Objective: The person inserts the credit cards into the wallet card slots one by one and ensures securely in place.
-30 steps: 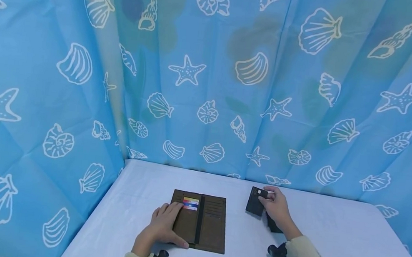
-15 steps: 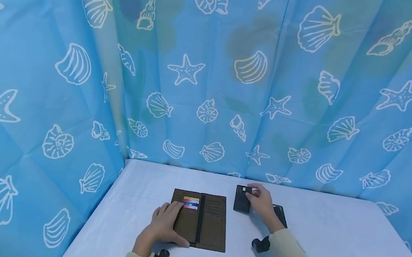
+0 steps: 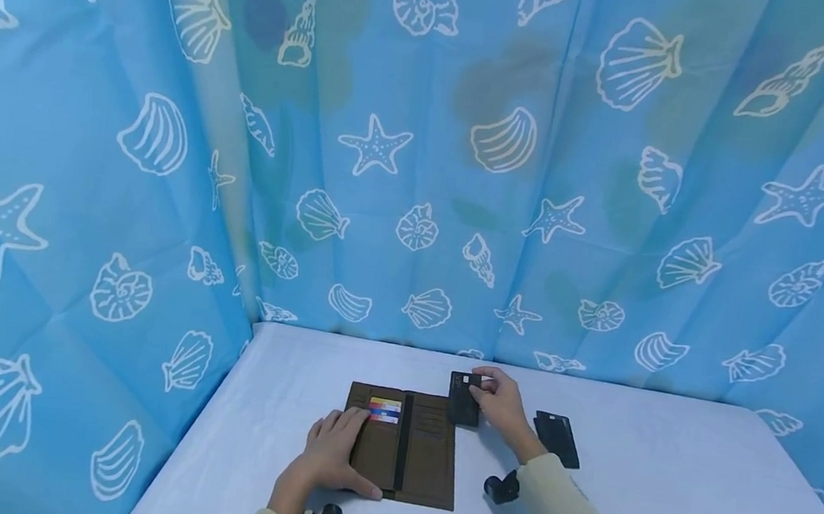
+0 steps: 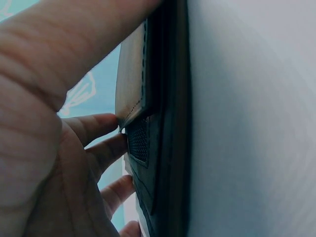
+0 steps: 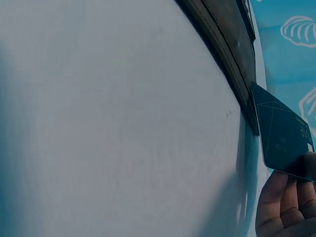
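Note:
A brown long wallet (image 3: pixel 427 468) lies unfolded on the white table, a dark strap running down its middle. Colourful cards (image 3: pixel 385 410) show in a slot of its left half. My left hand (image 3: pixel 333 450) rests on that half, fingers spread near the cards and thumb at the lower edge. In the left wrist view its fingertips touch the wallet (image 4: pixel 148 187). My right hand (image 3: pixel 502 405) pinches a black card (image 3: pixel 462 409) with a chip, its left side overlapping the wallet's upper right corner. The right wrist view shows "VIP" on this card (image 5: pixel 279 133).
Right of the right forearm, more black cards (image 3: pixel 557 441) lie on the white table (image 3: pixel 660 476). A blue curtain (image 3: pixel 421 166) with white shells and starfish stands behind and to the left. Each wrist bears a small black camera, one (image 3: pixel 502 488) near the wallet's right side.
My right hand has carried the black card left, from near the other black cards to the wallet's upper right corner. My left hand has stayed on the wallet.

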A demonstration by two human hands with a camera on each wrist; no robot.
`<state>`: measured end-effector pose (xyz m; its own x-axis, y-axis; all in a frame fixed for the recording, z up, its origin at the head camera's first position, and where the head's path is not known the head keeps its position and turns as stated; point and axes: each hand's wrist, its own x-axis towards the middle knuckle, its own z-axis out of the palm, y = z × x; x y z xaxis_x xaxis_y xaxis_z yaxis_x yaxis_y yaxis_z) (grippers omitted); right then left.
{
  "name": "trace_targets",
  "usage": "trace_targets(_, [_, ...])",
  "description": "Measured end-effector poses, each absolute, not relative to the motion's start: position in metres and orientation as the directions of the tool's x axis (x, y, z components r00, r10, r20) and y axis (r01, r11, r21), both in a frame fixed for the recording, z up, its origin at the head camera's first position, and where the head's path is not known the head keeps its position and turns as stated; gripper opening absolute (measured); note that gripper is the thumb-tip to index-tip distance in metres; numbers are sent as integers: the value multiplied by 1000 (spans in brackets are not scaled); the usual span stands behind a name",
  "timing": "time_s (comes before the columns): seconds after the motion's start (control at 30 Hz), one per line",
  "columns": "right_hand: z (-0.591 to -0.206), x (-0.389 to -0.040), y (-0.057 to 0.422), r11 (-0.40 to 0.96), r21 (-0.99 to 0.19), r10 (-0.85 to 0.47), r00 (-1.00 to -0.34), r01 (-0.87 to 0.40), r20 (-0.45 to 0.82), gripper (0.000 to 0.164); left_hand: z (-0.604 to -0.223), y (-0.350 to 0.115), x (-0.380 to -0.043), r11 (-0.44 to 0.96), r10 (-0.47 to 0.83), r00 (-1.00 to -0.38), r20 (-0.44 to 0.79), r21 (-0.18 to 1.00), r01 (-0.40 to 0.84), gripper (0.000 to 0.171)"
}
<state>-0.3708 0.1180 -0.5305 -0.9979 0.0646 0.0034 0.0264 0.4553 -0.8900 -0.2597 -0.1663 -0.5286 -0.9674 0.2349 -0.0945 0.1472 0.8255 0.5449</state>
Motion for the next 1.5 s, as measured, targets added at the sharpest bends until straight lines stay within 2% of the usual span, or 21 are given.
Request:
trace_targets(0.33, [-525, -373, 110, 409, -911, 69, -997, 44, -17, 32, -532, -165, -261, 827, 217, -970, -107, 548, 125, 118])
trace_targets(0.63, [-532, -373, 94, 467, -884, -15, -1000, 3, -12, 28, -529, -166, -262, 831, 227, -969, -98, 538, 140, 119])
trace_targets(1.3, [-532, -367, 87, 452, -891, -48, -999, -34, 14, 26, -528, -167, -260, 841, 218, -970, -107, 526, 130, 119])
trace_targets(1.5, [-534, -366, 85, 502, -861, -77, -996, -84, 53, 27, -528, -166, -261, 840, 212, -971, -106, 528, 125, 119])
